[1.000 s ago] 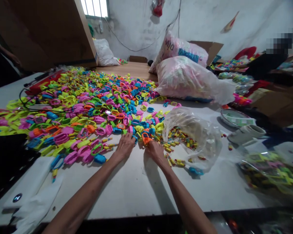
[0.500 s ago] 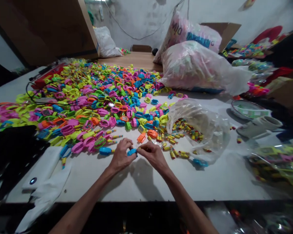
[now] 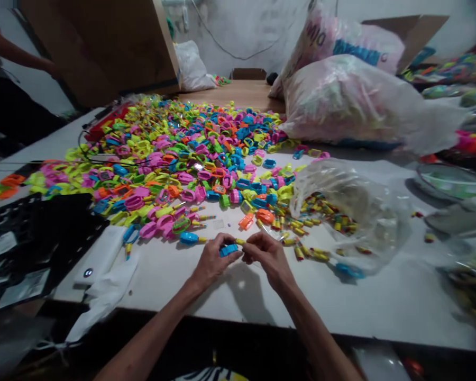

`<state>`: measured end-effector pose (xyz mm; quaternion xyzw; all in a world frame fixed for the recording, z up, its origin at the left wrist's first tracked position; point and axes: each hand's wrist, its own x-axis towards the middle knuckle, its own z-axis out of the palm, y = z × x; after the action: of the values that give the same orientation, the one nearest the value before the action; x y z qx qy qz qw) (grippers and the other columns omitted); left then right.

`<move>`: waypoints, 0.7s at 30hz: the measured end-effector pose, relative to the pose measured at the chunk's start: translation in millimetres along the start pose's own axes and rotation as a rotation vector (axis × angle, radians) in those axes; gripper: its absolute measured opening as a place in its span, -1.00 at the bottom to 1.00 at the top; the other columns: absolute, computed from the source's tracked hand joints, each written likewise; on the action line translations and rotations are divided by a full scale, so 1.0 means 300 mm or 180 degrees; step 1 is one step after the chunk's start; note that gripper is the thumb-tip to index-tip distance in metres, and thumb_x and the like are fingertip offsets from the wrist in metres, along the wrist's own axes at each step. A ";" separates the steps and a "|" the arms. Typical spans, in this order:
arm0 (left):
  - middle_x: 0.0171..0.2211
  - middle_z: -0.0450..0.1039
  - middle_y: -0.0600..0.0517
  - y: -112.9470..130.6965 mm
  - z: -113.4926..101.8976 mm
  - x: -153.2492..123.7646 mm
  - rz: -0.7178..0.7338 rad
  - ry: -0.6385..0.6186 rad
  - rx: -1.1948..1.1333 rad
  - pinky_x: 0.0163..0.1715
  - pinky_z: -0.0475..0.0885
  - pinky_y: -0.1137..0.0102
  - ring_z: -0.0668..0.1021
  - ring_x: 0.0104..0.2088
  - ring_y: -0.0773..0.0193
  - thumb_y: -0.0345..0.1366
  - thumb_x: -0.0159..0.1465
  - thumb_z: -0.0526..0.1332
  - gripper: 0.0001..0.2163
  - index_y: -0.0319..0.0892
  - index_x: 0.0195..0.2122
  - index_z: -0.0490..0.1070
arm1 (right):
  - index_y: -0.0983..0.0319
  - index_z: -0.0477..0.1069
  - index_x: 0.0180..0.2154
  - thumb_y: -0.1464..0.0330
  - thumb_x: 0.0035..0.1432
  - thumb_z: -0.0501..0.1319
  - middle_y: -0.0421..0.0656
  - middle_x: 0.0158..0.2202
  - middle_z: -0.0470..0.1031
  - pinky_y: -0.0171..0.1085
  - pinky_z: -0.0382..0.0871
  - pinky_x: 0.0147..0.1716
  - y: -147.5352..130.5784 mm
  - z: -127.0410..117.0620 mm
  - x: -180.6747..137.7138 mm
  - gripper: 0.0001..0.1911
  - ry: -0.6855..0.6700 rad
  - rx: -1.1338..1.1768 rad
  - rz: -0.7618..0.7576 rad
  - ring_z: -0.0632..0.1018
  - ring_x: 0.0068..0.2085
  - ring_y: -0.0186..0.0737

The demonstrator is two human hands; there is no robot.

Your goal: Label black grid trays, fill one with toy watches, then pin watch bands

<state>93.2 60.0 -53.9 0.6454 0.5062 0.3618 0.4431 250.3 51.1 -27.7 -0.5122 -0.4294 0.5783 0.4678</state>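
Note:
My left hand [image 3: 211, 263] is closed around a blue plastic toy watch [image 3: 229, 250]. A small yellow tube [image 3: 240, 242] sticks out between the two hands at the far side of the watch. Pinched fingers of my right hand [image 3: 270, 258] are at the tube's right end. Another blue toy watch [image 3: 189, 238] with a yellow tube in line with it lies just left of my left hand. Two orange toy watches [image 3: 265, 216] and loose yellow-and-red tubes [image 3: 299, 252] lie beyond my right hand.
A large heap of colourful toy watches [image 3: 206, 143] spreads across the table. Right of my hands, a clear plastic bag [image 3: 365, 201] holds more tubes. Bulky filled sacks [image 3: 349, 106] stand behind. A white power bank [image 3: 103, 254] and black trays [image 3: 55, 222] lie left. A person's arm [image 3: 24, 53] shows far left.
My view has swung left, so the table appears shifted right. The yellow tube now shows plainly between my hands. A person has come into view at the left edge.

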 end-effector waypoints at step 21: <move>-0.25 0.48 -0.03 -0.031 -0.031 -0.013 0.0914 -0.0324 0.1485 -0.24 0.36 0.36 0.50 -0.23 0.21 -0.19 0.22 0.18 -0.76 -0.16 -0.13 0.38 | 0.32 0.49 -0.44 0.15 0.05 0.21 -0.21 -0.62 0.39 -0.40 0.29 -0.61 -0.006 -0.006 -0.025 -0.67 -0.0240 -0.0343 -0.0014 0.39 -0.62 -0.39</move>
<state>80.8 58.9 -59.5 0.8125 0.4562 0.2617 0.2516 252.6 44.3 -24.7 -0.5135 -0.4784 0.5722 0.4243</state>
